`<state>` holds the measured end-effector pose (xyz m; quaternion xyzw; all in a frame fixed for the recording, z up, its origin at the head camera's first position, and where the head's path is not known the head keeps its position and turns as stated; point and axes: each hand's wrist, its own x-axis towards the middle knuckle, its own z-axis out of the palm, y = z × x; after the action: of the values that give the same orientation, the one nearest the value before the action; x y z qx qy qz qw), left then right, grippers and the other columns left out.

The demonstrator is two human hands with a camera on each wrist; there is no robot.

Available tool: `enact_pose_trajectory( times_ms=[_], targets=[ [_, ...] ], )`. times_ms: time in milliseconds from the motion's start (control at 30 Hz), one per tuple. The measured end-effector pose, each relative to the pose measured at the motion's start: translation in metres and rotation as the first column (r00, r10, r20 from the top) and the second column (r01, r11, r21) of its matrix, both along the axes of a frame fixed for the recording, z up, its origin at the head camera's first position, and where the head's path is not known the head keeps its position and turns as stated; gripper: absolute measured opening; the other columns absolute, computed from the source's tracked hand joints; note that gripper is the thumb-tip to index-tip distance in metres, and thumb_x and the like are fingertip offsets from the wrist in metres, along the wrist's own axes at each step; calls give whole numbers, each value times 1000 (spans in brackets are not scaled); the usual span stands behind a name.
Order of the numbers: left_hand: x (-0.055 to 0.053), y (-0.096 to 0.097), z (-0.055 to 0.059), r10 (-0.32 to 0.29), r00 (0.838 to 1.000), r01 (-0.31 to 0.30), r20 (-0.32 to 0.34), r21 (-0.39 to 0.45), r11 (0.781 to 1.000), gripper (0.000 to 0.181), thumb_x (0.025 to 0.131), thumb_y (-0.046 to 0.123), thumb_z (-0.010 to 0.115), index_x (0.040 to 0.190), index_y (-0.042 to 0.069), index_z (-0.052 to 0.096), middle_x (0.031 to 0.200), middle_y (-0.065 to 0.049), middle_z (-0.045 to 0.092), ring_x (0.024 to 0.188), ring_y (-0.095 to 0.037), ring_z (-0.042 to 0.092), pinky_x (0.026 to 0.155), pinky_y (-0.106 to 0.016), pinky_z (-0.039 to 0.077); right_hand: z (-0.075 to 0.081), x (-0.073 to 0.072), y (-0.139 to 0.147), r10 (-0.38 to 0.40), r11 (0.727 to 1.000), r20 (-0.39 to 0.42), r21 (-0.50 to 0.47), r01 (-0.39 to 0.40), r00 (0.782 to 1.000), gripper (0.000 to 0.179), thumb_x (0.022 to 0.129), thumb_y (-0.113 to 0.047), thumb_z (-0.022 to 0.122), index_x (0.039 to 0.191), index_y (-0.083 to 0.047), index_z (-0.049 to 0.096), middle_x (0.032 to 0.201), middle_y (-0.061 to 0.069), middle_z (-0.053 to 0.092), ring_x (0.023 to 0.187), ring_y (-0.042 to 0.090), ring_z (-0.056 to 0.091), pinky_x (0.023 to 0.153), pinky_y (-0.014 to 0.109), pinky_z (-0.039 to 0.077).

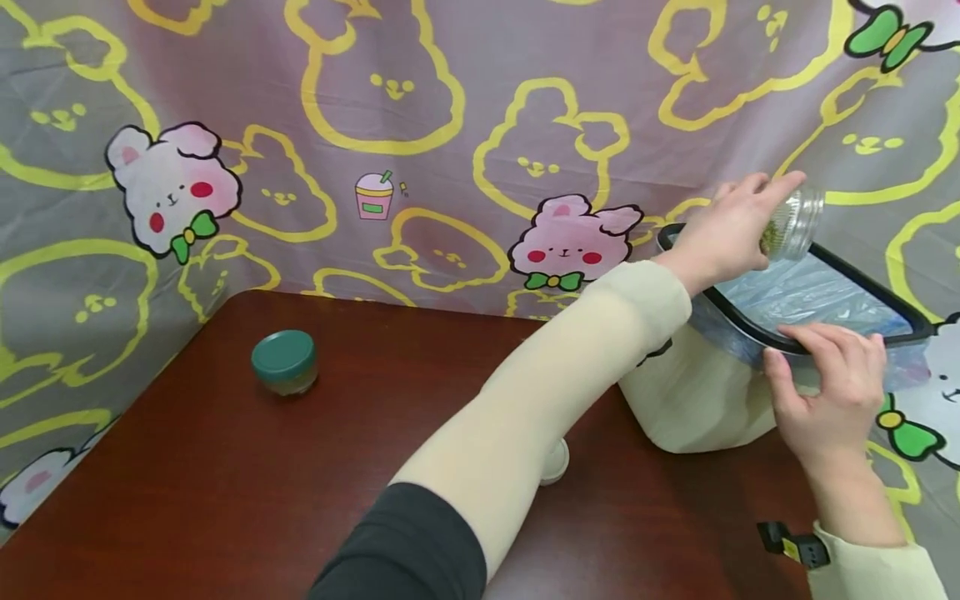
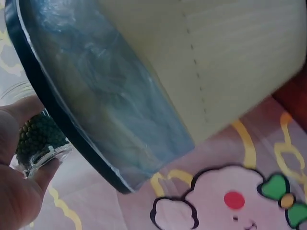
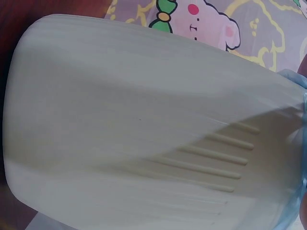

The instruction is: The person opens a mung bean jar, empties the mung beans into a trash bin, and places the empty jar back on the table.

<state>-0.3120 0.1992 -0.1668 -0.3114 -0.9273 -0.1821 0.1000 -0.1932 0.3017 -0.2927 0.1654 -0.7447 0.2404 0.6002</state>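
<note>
My left hand (image 1: 727,229) grips a clear glass jar (image 1: 797,223), tilted on its side over the far part of a trash bin. Small green beans (image 2: 41,136) lie inside the jar, as the left wrist view shows. The cream bin (image 1: 693,392) has a black rim (image 1: 862,287) and a bluish plastic liner (image 1: 810,292) folded over its edge. At the near side of the rim, my right hand (image 1: 836,392) holds on, fingers over the top and thumb outside. In the right wrist view the bin's ribbed wall (image 3: 144,120) fills most of the picture; that hand barely shows.
A small jar with a green lid (image 1: 285,358) stands at the left on the brown table (image 1: 360,442). A round white lid (image 1: 555,461) lies partly behind my left forearm. Patterned cloth (image 1: 450,100) hangs behind the table and close around the bin.
</note>
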Motion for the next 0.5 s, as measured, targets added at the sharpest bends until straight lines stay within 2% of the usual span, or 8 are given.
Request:
enact_pose_trajectory(
  times_ms=[267, 500],
  targets=[
    [4, 7, 0, -11, 999, 7, -47, -82, 997, 74, 99, 15, 51, 153, 45, 11, 156, 17, 15, 140, -6, 19, 84, -20, 44, -1, 2, 5, -20, 1000, 6, 24, 20, 1000, 59, 91, -49, 57, 92, 10, 65, 91, 32, 57, 91, 53, 47, 98, 45, 28],
    [3, 8, -4, 2, 999, -9, -47, -146, 989, 71, 103, 9, 37, 153, 47, 5, 158, 17, 6, 141, -6, 14, 78, -16, 44, -1, -2, 5, -2, 999, 13, 34, 2, 1000, 59, 91, -49, 58, 92, 10, 65, 90, 32, 58, 90, 52, 47, 98, 46, 28]
  ],
)
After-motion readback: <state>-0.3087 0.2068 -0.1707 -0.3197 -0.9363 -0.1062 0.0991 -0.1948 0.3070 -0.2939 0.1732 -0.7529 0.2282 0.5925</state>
